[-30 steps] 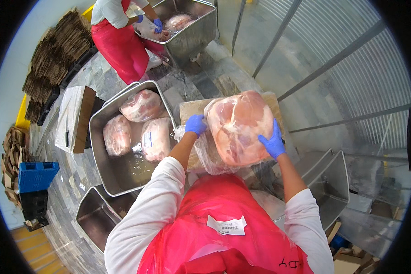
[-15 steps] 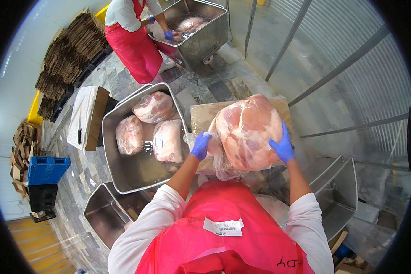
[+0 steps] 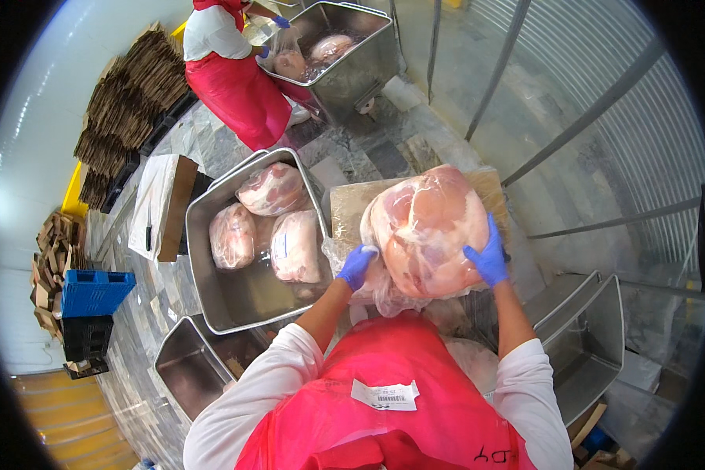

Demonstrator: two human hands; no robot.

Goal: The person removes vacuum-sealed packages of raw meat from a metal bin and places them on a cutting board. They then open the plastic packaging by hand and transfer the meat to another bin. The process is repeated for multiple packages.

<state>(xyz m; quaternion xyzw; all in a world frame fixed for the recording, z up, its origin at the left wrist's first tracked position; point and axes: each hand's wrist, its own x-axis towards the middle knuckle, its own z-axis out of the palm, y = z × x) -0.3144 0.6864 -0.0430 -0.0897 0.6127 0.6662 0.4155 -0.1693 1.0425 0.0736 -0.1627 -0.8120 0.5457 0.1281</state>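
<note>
A large pinkish piece of meat (image 3: 429, 231) in clear plastic rests over a tan cardboard-like surface (image 3: 354, 202) in front of me. My left hand (image 3: 356, 266), in a blue glove, is closed around the gathered plastic bag (image 3: 385, 294) at the meat's left side. On the other side, my gloved right hand (image 3: 489, 254) grips the meat's right edge, thumb over the front and fingers along the side. To the left stands a metal tub (image 3: 204, 301) with three wrapped meat pieces, one of them a labelled bagged piece (image 3: 295, 249), above shallow liquid.
A co-worker in a red apron (image 3: 235, 94) handles bagged meat at another metal tub (image 3: 360, 70). Metal bins stand near me at the lower left (image 3: 184, 364) and right (image 3: 591, 352). Beyond the left tub are a plastic-covered box (image 3: 157, 207), stacked cardboard (image 3: 125, 102) and a blue pallet (image 3: 94, 294).
My hands keep their hold on the large meat piece, its top turned slightly. The view has shifted a little. The co-worker's hands have risen, with a bag lifted at the far tub.
</note>
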